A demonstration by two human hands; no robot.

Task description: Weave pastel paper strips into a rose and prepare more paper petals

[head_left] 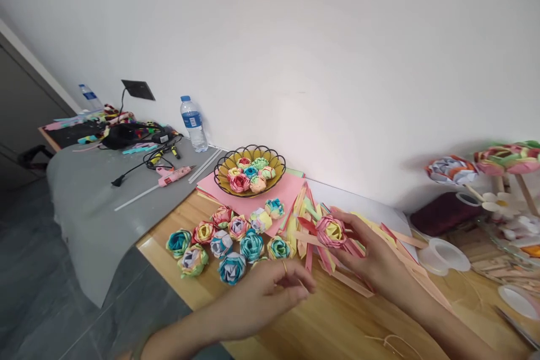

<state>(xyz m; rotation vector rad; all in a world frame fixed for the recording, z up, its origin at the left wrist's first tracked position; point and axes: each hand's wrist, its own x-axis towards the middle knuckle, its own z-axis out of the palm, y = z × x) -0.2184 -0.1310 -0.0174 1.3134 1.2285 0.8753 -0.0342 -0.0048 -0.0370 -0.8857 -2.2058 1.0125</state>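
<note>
My right hand (365, 244) grips a pink and yellow paper flower (332, 231) between thumb and fingers, above a heap of cut paper strips (310, 239). Beside it my left hand (274, 292) hovers over the wooden table (333, 320), fingers loosely bent and apart, with nothing in them. Several finished paper flowers (252, 244) in blue, green, red and lilac lie on the table just beyond my left hand. More small flowers sit in a brown woven basket (276, 176) on a stack of pink paper (211, 184).
On the grey cloth (88, 191) at left lie a pink glue gun (174, 176) and cables. A water bottle (194, 126) stands by the wall. At right are paper flowers on stems (452, 170), a dark purple roll (439, 215), a clear tape roll (442, 256) and scissors (517, 326).
</note>
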